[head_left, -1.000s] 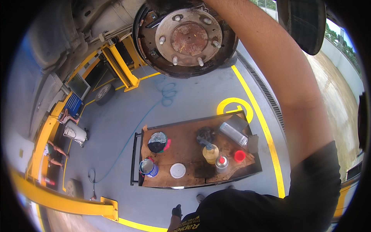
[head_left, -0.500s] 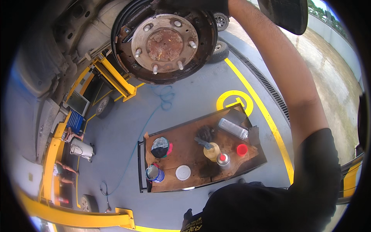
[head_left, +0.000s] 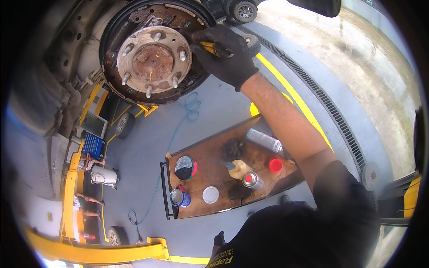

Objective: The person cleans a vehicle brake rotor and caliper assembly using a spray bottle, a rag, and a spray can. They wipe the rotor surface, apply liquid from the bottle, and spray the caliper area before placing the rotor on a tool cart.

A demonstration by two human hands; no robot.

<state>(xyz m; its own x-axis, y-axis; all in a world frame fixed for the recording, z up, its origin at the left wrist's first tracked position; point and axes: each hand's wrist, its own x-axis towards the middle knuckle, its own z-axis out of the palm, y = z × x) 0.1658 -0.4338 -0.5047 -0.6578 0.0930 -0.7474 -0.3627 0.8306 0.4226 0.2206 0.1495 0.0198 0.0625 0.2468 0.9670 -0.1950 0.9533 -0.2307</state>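
Note:
My right hand (head_left: 229,60), in a dark glove, is raised at the right side of a brake assembly. Its fingers are curled round a yellow-and-black tool (head_left: 208,46) whose kind I cannot make out. Left of the hand is the rusty hub (head_left: 154,62) with several wheel studs, set in front of a dark backing plate (head_left: 109,73) with brake parts around it. The glove covers most of the tool's length. My left hand (head_left: 219,239), also in a dark glove, hangs low beside my black shirt, only partly visible; its fingers are not clear.
Below stands a cart (head_left: 210,149) covered with brown cardboard. On it are a spray bottle (head_left: 240,169), spray cans (head_left: 253,180), a red cap (head_left: 275,165), an open blue tin (head_left: 179,198), a white lid (head_left: 210,194) and rags (head_left: 184,167). A blue hose (head_left: 167,152) crosses the floor. Yellow lift posts (head_left: 69,196) and people (head_left: 89,205) are left.
My right hand has come down from the upper edge to the right side of the hub, and the yellow-and-black tool now shows. The view has shifted, placing the hub further left.

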